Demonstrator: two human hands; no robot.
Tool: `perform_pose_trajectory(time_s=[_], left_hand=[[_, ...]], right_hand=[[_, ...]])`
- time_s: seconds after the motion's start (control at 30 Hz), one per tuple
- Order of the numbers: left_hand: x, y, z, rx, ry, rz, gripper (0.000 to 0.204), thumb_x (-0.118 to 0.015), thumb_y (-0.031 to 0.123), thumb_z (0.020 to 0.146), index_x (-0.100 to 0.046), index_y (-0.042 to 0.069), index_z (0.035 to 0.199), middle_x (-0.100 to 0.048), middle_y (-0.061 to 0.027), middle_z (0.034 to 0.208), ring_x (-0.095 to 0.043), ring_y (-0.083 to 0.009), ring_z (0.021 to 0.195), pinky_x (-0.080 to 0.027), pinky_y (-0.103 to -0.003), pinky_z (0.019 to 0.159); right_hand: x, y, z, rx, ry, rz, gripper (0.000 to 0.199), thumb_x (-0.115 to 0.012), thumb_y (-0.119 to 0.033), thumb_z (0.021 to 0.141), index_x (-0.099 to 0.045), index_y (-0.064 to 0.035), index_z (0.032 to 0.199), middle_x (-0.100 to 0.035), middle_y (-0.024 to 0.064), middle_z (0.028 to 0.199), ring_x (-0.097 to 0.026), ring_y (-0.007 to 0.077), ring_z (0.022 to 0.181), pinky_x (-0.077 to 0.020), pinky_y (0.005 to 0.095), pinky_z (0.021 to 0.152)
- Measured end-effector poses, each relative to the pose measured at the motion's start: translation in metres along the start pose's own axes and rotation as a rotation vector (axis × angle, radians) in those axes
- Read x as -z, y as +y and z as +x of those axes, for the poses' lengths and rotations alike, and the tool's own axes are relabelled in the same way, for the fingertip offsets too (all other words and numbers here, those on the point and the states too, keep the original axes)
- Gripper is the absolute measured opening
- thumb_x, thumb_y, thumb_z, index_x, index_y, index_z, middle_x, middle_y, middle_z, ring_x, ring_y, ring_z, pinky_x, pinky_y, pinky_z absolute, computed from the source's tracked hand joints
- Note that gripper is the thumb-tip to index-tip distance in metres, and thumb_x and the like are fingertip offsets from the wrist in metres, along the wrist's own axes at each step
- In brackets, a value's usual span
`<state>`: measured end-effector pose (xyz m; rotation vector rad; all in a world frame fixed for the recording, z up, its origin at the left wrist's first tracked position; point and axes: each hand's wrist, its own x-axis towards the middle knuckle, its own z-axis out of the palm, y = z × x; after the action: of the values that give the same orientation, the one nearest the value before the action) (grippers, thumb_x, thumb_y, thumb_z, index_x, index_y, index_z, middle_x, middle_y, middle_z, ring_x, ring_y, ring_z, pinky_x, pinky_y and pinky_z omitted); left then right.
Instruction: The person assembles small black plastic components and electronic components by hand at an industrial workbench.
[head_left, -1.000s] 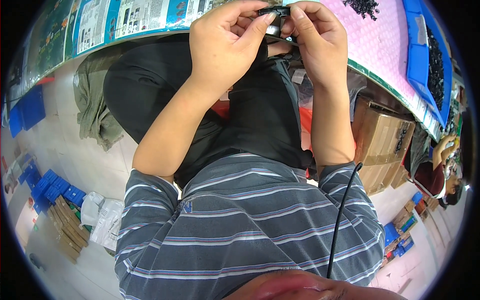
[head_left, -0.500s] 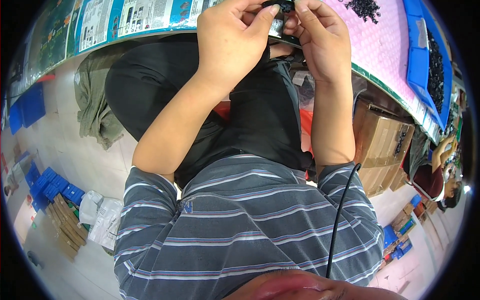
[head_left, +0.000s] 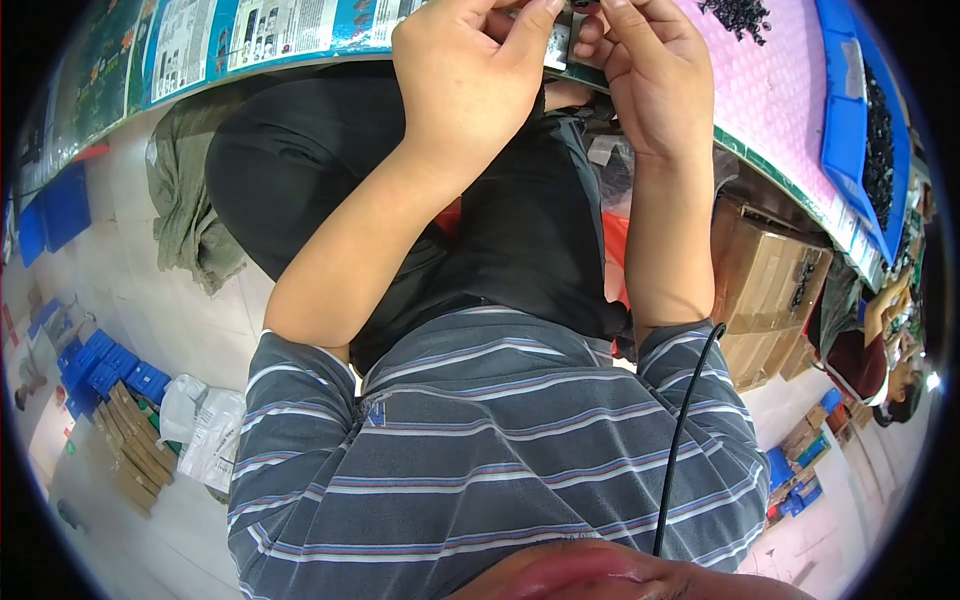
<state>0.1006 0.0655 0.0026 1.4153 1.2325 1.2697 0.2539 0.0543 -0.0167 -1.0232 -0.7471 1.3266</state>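
At the top edge of the picture, my left hand (head_left: pixel 468 85) and my right hand (head_left: pixel 658 90) are close together over the table's near edge. Thumbs and fingers are pinched on a small black part (head_left: pixel 581 5), mostly cut off by the picture's edge, so its exact kind cannot be told. To the right of my right hand, a pile of small black pieces (head_left: pixel 737 17) lies on a pink bubble-textured sheet (head_left: pixel 775 95). A blue bin (head_left: pixel 843 115) holding many similar black pieces (head_left: pixel 878 150) stands at the sheet's right side.
Printed sheets (head_left: pixel 285 30) cover the table's left part. Below the table on the right are cardboard boxes (head_left: pixel 765 290); another person (head_left: pixel 868 360) sits beyond. Grey-green cloth (head_left: pixel 190 200) hangs at left, near a blue container (head_left: pixel 65 210). A black cable (head_left: pixel 680 430) crosses my shirt.
Both hands have shifted slightly upward and the right one a little to the right. The black part they pinch has moved mostly out of the picture.
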Motion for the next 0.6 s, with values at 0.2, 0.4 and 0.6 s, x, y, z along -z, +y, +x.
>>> perform_pose_trajectory(time_s=[0.2,0.4,0.6], left_hand=[[-0.005,-0.015,0.004,-0.265,-0.005,-0.272,0.016,-0.073,0.004,0.096,-0.071,-0.009,0.105,-0.071,-0.0039,0.081,-0.06,-0.0042,0.068,-0.047,-0.021,0.059],[-0.008,-0.033,0.009,-0.259,0.0,-0.295,0.017,-0.073,0.004,0.096,-0.071,-0.009,0.106,-0.071,-0.0037,0.082,-0.059,-0.0041,0.069,-0.046,-0.02,0.059],[0.001,0.0,0.0,0.006,-0.006,-0.055,0.017,-0.073,0.003,0.096,-0.071,-0.009,0.106,-0.071,-0.0034,0.082,-0.058,-0.0039,0.068,-0.046,-0.021,0.058]], right_hand=[[-0.005,-0.003,0.0,0.005,0.036,-0.021,0.012,-0.064,-0.017,0.105,-0.063,-0.0046,0.107,-0.065,0.001,0.085,-0.064,0.0093,0.074,-0.0551,0.024,0.069],[-0.007,0.001,-0.001,0.055,0.003,-0.003,0.012,-0.064,-0.016,0.105,-0.064,-0.0044,0.107,-0.064,0.0006,0.083,-0.062,0.0091,0.073,-0.054,0.0237,0.069],[-0.004,0.003,0.0,0.064,0.008,0.021,0.012,-0.064,-0.016,0.104,-0.064,-0.004,0.107,-0.064,0.0005,0.083,-0.061,0.0093,0.073,-0.0527,0.024,0.068]])
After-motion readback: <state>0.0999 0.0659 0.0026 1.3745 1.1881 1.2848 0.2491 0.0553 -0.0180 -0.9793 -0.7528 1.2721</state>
